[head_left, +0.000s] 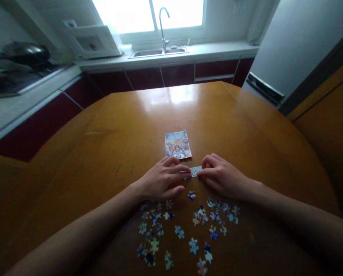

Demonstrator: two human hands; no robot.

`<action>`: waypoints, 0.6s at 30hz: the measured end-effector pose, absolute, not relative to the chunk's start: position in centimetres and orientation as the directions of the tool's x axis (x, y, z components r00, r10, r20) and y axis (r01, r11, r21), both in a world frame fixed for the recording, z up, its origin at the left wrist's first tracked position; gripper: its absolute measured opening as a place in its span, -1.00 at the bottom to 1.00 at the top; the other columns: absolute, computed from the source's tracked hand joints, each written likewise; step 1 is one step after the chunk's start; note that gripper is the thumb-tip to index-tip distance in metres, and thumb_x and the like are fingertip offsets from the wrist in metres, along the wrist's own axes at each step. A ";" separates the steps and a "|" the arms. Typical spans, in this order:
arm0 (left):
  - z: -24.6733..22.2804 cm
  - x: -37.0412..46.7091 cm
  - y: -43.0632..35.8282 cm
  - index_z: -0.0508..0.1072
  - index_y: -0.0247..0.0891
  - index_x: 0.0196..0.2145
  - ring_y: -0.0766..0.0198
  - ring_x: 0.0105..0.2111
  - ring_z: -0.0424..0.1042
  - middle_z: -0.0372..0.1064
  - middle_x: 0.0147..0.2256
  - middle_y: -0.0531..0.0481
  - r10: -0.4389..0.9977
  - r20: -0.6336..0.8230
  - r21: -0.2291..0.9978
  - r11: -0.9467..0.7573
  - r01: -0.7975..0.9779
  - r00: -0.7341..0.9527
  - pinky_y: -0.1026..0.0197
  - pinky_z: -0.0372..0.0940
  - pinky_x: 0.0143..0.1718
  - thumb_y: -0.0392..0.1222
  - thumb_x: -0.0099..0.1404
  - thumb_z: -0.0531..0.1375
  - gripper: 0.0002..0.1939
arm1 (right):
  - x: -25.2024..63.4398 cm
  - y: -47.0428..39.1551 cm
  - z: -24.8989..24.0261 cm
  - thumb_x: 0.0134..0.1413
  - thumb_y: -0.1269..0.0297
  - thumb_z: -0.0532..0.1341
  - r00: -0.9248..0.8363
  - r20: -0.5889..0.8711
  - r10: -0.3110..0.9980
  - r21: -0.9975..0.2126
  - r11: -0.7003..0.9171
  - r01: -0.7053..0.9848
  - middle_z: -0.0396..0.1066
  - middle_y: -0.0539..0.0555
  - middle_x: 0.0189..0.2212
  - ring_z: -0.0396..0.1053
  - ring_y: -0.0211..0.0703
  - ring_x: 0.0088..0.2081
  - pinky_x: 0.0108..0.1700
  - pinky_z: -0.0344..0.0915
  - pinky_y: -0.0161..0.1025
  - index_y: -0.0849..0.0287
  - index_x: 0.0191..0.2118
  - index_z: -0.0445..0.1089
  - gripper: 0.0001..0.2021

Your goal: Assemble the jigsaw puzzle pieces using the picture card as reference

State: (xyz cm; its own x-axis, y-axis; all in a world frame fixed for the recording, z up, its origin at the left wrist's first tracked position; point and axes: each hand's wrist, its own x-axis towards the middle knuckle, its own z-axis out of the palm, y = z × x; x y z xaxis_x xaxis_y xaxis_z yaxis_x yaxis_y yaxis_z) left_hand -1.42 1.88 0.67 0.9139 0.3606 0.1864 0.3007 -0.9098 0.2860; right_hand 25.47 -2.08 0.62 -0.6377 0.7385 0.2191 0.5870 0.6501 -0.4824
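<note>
A short joined strip of light-blue jigsaw puzzle pieces lies on the wooden table between my hands. My left hand rests over the strip's left end, fingers stretched out and thumb apart, hiding part of it. At the other end, my right hand is closed, its thumb and index finger pinching the strip's right edge. Just beyond my fingers lies a colourful picture sheet. One loose puzzle piece sits a little below the strip.
Several loose puzzle pieces are scattered over the near part of the wooden table. Past its far edge are a counter with a sink, a white microwave, a stove with a dark pan and a fridge.
</note>
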 end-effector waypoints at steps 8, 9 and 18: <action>0.7 -1.4 1.8 0.38 -0.15 0.11 0.02 -0.01 0.24 0.39 0.12 0.00 0.366 0.146 0.288 -0.905 0.314 0.919 -0.06 0.19 0.09 -0.04 0.41 0.10 -0.63 | 25.3 -2.1 0.4 0.33 0.34 0.08 -0.651 0.214 0.728 -0.404 0.673 0.619 0.36 0.18 -0.15 0.23 -0.04 -0.11 -0.03 0.27 -0.10 0.11 -0.13 0.53 -0.75; 0.8 -1.3 1.8 0.37 -0.15 0.12 0.02 -0.01 0.24 0.38 0.11 -0.02 0.367 0.150 0.290 -0.904 0.314 0.918 -0.06 0.19 0.10 -0.04 0.41 0.10 -0.63 | 25.2 -2.1 0.3 0.34 0.33 0.07 -0.650 0.216 0.729 -0.393 0.674 0.625 0.36 0.19 -0.15 0.22 -0.04 -0.11 -0.03 0.26 -0.09 0.12 -0.12 0.52 -0.75; 0.5 -1.1 1.5 0.32 -0.19 0.12 0.02 0.01 0.21 0.30 0.02 -0.16 0.420 0.245 0.328 -0.884 0.333 0.874 -0.06 0.22 0.11 -0.05 0.44 0.06 -0.65 | 26.1 -1.0 0.8 0.28 0.42 0.10 -0.419 0.442 0.793 -0.558 0.609 0.564 0.37 0.13 -0.23 0.28 -0.06 -0.13 -0.08 0.28 -0.11 0.12 -0.14 0.47 -0.79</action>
State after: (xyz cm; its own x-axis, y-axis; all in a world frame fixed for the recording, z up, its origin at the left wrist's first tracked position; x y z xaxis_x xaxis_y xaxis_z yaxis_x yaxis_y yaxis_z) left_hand -1.10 1.52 0.55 0.8737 0.4202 0.2452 0.3331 -0.8840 0.3279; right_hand 26.06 -1.00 0.76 -0.4188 0.7931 0.4422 0.5641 0.6089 -0.5578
